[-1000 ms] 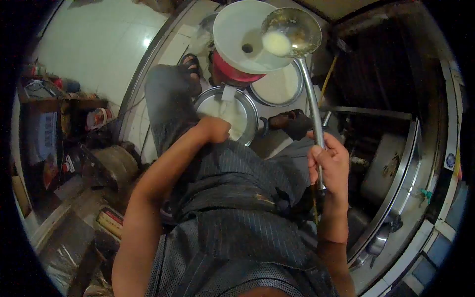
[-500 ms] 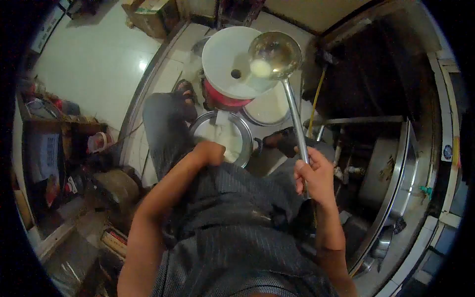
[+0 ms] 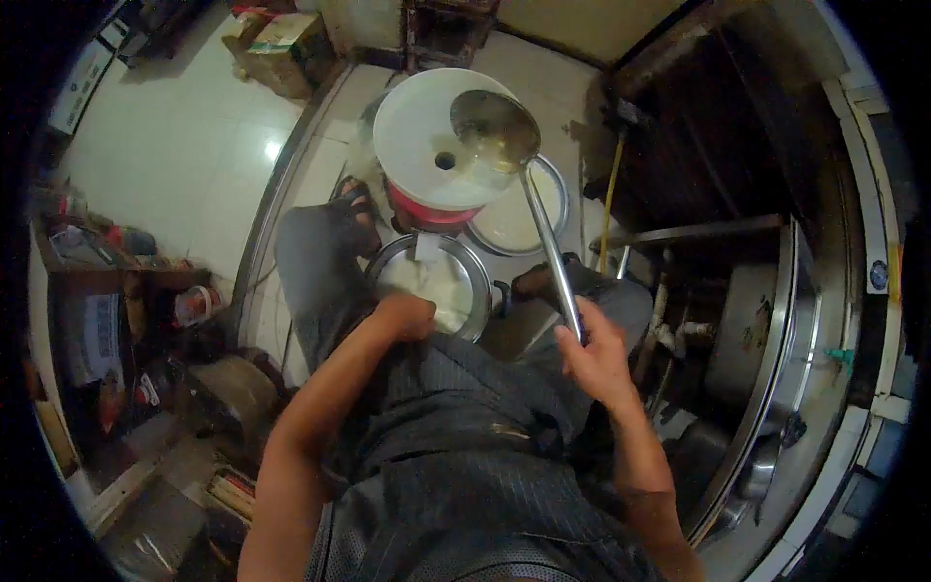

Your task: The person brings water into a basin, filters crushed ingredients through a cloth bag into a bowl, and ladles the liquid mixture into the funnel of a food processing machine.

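My right hand (image 3: pixel 595 351) is wrapped round the handle of a large metal ladle (image 3: pixel 549 238). Its bowl is tipped over the wide white hopper (image 3: pixel 412 126) of a machine with a red body (image 3: pixel 438 210). A dark round hole shows in the hopper's floor. Below, a pale spout (image 3: pixel 427 247) points into a metal pot (image 3: pixel 477 281) holding whitish stuff. My left hand (image 3: pixel 403 318) is closed at the pot's near left rim, above my thigh; whatever its fingers hold, if anything, is hidden. Behind the ladle handle stands a round vessel (image 3: pixel 555 184) of pale liquid.
To the right is a metal sink frame (image 3: pixel 718 233) with pipes below, and a yellow pole (image 3: pixel 613 204) leans near it. A cluttered shelf (image 3: pixel 136 272) stands at the left. A cardboard box (image 3: pixel 286 53) sits on the tiled floor at the back left.
The ladle's bowl has moved left and tilted further over the hopper; the pale patch seen in it before is gone. My right hand has shifted slightly left. My left hand stays by the pot.
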{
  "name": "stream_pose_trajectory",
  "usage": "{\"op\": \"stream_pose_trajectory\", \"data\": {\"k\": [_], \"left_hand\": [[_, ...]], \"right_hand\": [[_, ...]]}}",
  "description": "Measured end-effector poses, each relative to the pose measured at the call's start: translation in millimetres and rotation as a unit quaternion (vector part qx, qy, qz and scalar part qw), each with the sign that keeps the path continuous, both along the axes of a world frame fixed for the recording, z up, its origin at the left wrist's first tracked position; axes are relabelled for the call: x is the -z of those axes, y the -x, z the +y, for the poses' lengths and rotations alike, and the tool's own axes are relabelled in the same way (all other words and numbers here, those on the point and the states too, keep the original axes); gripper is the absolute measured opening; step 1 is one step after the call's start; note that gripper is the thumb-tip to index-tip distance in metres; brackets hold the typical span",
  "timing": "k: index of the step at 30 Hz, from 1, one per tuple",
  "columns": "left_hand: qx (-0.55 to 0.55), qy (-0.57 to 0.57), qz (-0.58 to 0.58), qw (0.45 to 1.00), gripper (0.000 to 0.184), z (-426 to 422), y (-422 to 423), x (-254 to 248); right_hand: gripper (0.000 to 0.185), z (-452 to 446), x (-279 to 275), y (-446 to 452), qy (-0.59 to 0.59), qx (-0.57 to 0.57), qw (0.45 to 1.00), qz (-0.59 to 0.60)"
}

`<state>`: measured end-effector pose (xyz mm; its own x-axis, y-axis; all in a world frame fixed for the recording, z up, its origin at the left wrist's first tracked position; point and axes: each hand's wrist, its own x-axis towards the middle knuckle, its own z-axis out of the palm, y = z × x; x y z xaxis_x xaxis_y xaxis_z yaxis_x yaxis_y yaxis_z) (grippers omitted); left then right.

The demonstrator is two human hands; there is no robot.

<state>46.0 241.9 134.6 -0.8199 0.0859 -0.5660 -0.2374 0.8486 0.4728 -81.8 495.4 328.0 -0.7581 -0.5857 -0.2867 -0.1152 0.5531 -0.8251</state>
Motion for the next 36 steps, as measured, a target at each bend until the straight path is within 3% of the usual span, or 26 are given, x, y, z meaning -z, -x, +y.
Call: {"op": "stream_pose_trajectory", "data": {"k": [3, 5, 8, 9, 12, 14, 16, 17, 18, 19, 23, 24, 25, 29, 30, 31, 32, 34, 35, 36], "left_hand": [[0.025, 0.007, -0.003, 1.000, 0.031, 1.1, 1.4, 2.9], [0.032, 0.022, -0.012, 0.999, 0.030, -0.3, 2.9, 4.1], [0.025, 0.024, 0.000, 0.999, 0.029, 1.0, 4.7, -10.9], [0.032, 0.025, -0.002, 0.999, 0.029, 0.5, 5.2, -8.8], [0.033, 0.022, -0.006, 0.999, 0.029, 0.7, 6.9, -2.0], [-0.002, 0.012, -0.017, 1.000, 0.028, 1.7, 8.1, -4.2], [-0.011, 0.009, -0.020, 1.000, 0.028, 3.5, 5.9, -4.9], [-0.029, 0.005, -0.023, 0.999, 0.028, 4.3, 7.0, -4.8], [-0.020, 0.009, -0.024, 0.999, 0.028, 4.1, 10.5, -5.2], [-0.013, 0.007, -0.039, 0.999, 0.028, 4.6, 13.1, -5.6], [-0.017, -0.011, -0.061, 0.998, 0.029, 2.9, 23.8, -28.4], [-0.012, -0.009, -0.065, 0.998, 0.029, 0.9, 23.8, -25.9], [-0.016, -0.017, -0.053, 0.998, 0.028, 2.5, 24.1, -24.1], [-0.003, 0.006, -0.043, 0.999, 0.028, 4.0, 25.3, -22.1], [-0.001, 0.007, -0.045, 0.999, 0.028, 2.8, 25.7, -20.3], [-0.003, -0.001, -0.050, 0.999, 0.028, 1.5, 25.6, -18.2], [-0.005, -0.007, -0.054, 0.998, 0.028, 1.1, 25.7, -16.8], [-0.006, -0.006, -0.050, 0.999, 0.028, 0.9, 24.8, -16.4], [-0.006, -0.006, -0.047, 0.999, 0.028, 1.4, 25.4, -17.0], [-0.005, -0.006, -0.044, 0.999, 0.028, 2.4, 28.9, -18.5]], "right_hand": [[0.040, 3.3, 1.4, -0.6, -0.008, -0.004, 0.999, 0.032], [0.040, 1.8, 0.2, 0.3, 0.060, 0.074, 0.987, -0.133], [0.041, 7.3, 4.7, 14.1, 0.149, 0.110, 0.956, -0.225], [0.039, 4.2, 18.7, 18.8, 0.170, 0.118, 0.958, -0.199], [0.039, -12.6, 50.5, 46.2, 0.150, 0.170, 0.939, -0.257], [0.037, -15.7, 105.5, 72.9, 0.068, 0.202, 0.953, -0.217], [0.016, -25.1, 153.5, 91.8, -0.041, 0.231, 0.957, -0.170], [0.016, -20.6, 200.7, 103.0, -0.037, 0.239, 0.955, -0.174], [0.017, -13.8, 257.1, 114.8, -0.159, 0.191, 0.969, -0.004], [0.018, -11.0, 287.6, 120.2, -0.276, 0.132, 0.938, 0.163], [0.023, -29.5, 289.7, 122.3, -0.329, 0.115, 0.933, 0.093], [0.032, -31.9, 302.7, 122.4, -0.346, 0.109, 0.928, 0.081], [0.042, -28.4, 322.3, 122.7, -0.364, 0.102, 0.923, 0.067], [0.037, -9.7, 432.9, 127.4, -0.386, 0.046, 0.915, 0.112], [0.029, 9.2, 469.4, 145.2, -0.154, -0.010, 0.955, -0.253], [0.025, 18.6, 488.6, 156.0, 0.107, -0.066, 0.813, -0.569], [0.025, 6.0, 474.9, 148.4, 0.108, -0.066, 0.813, -0.569], [0.024, -31.9, 427.9, 116.7, 0.006, 0.255, 0.820, -0.513], [0.024, -34.5, 420.5, 111.9, 0.007, 0.255, 0.821, -0.511], [0.020, -34.2, 413.9, 111.0, 0.064, 0.294, 0.777, -0.553]]}}
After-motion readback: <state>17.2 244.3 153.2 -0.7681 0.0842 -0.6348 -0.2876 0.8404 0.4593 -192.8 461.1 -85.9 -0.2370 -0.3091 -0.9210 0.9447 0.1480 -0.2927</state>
